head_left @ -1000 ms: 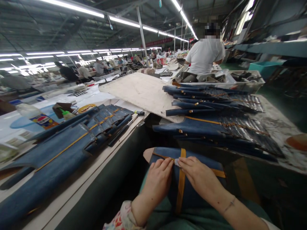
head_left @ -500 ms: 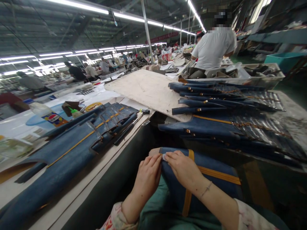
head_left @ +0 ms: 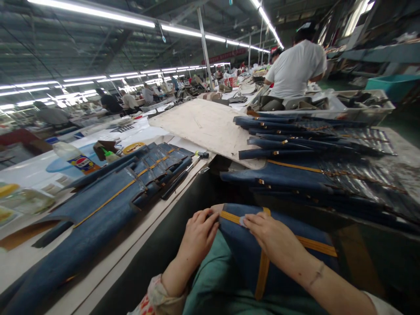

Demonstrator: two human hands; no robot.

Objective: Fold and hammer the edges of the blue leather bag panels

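Across my lap lies a blue leather-like panel (head_left: 241, 258) with mustard-yellow strips (head_left: 230, 217) that cross each other. At its upper left corner, my left hand (head_left: 201, 234) pinches the edge, fingers curled over a beige end piece (head_left: 218, 208). My right hand (head_left: 274, 234) presses a small, pale, rounded piece (head_left: 243, 222) against the lengthwise strip, close to where the strips cross. What this piece is made of cannot be made out. The right palm hides part of the crossing, and green cloth (head_left: 205, 280) shows beneath the panel.
Overlapping blue panels (head_left: 111, 210) lie on the left bench, with a black-handled tool (head_left: 177, 177) beside them. More panels (head_left: 295, 177) are stacked at right. Behind stand a bottle (head_left: 80, 159), a pale board (head_left: 203, 124), a bin (head_left: 364, 114) and a person in white (head_left: 297, 68).
My right hand has slid the pale piece rightward along the strip, away from the left hand, uncovering the strip's left end. My left hand stays at the panel's corner. The view has shifted slightly.
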